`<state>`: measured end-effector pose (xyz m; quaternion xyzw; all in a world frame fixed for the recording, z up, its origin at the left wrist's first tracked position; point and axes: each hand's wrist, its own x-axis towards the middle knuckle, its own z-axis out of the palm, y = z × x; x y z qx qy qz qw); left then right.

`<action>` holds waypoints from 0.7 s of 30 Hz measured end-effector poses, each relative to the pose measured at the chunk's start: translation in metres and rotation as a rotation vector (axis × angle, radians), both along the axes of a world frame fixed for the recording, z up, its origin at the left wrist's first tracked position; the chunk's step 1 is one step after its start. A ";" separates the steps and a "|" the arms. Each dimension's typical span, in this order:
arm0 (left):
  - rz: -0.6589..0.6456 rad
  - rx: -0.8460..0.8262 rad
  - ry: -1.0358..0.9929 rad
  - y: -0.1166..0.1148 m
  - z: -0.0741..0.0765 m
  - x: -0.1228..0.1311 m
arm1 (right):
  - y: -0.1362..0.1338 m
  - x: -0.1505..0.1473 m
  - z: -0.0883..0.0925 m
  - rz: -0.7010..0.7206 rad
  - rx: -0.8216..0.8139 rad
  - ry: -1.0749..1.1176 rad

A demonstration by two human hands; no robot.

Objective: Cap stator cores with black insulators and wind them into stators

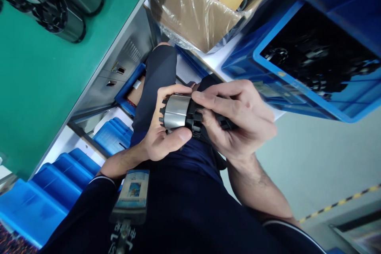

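My left hand (pixel 162 133) is wrapped round a silver metal cylinder with a black toothed end, a motor core (pixel 176 112), held over my lap. My right hand (pixel 238 121) pinches a black plastic toothed ring (pixel 198 121) against the right end of that core, its fingers closed on it. Both hands touch the same assembly. My dark trousers and sleeves lie below, with a badge (pixel 132 192) hanging at my chest.
A green bench top (pixel 38 87) at the left carries several similar silver cylinders (pixel 59 16). A cardboard box lined with plastic (pixel 196 12) holds metal rings. A blue crate (pixel 312 59) at the right holds black parts. Blue bins (pixel 68 174) stand under the bench.
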<state>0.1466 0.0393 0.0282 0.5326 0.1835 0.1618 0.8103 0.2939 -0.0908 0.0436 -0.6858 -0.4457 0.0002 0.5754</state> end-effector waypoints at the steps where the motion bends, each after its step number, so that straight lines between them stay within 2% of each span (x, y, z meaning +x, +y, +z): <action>1: -0.045 0.058 -0.077 0.003 -0.001 0.003 | 0.000 0.000 0.000 0.007 0.005 -0.015; 4: -0.151 0.130 -0.149 0.010 0.000 0.006 | 0.000 0.000 -0.001 -0.002 -0.010 -0.052; 7: -0.144 0.106 -0.091 0.010 0.002 0.006 | -0.001 -0.003 -0.005 -0.018 -0.011 -0.088; 9: -0.082 -0.009 -0.037 0.006 0.002 0.007 | -0.002 -0.002 -0.007 0.006 -0.062 -0.093; 11: -0.018 -0.197 0.029 0.000 0.002 0.010 | -0.003 0.002 -0.007 0.020 -0.121 -0.049; 13: 0.031 -0.347 0.089 -0.003 0.004 0.013 | -0.005 0.006 -0.006 -0.013 -0.061 0.116; 17: 0.154 -0.422 0.207 -0.002 0.016 0.023 | -0.008 0.004 -0.007 -0.009 0.184 0.574; 19: 0.210 -0.427 0.284 -0.002 0.024 0.030 | -0.009 -0.004 -0.009 -0.008 0.148 0.583; 21: 0.287 -0.425 0.344 -0.003 0.031 0.037 | -0.009 -0.016 -0.011 -0.019 0.005 0.513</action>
